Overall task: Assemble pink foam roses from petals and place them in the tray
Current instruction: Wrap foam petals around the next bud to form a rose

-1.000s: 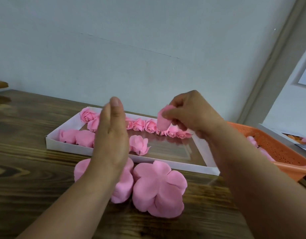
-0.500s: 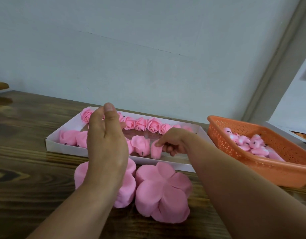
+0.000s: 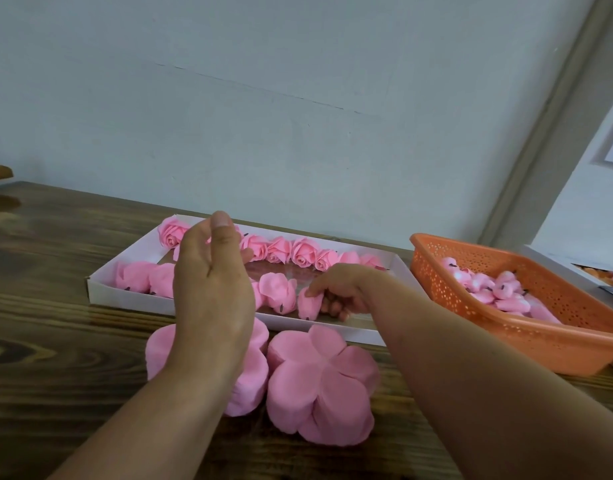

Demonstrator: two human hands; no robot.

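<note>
No writing is readable. On a dark wooden worktop [image 3: 38, 341] against a pale wall [image 3: 298, 98], the right hand [image 3: 339, 289] has its grip pinching a pink rosebud [image 3: 308, 301] inside the white tray [image 3: 125, 299]. The left hand [image 3: 211, 282] hovers, its grip relaxed and empty.

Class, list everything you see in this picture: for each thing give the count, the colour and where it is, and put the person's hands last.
Wooden table: one, dark brown, under everything.
Shallow white cardboard tray: one, white, mid-table by the wall.
Finished foam roses: a row, exact count unclear, pink, along the tray's far side.
Foam rose pieces: several, pink, along the tray's near side.
Stacks of foam petal sheets: two, pink, in front of the tray.
Perforated plastic basket: one, orange, right of the tray, holding pink rose buds.
Left hand: open, raised over the tray.
Right hand: holding a pink piece in the tray.
</note>
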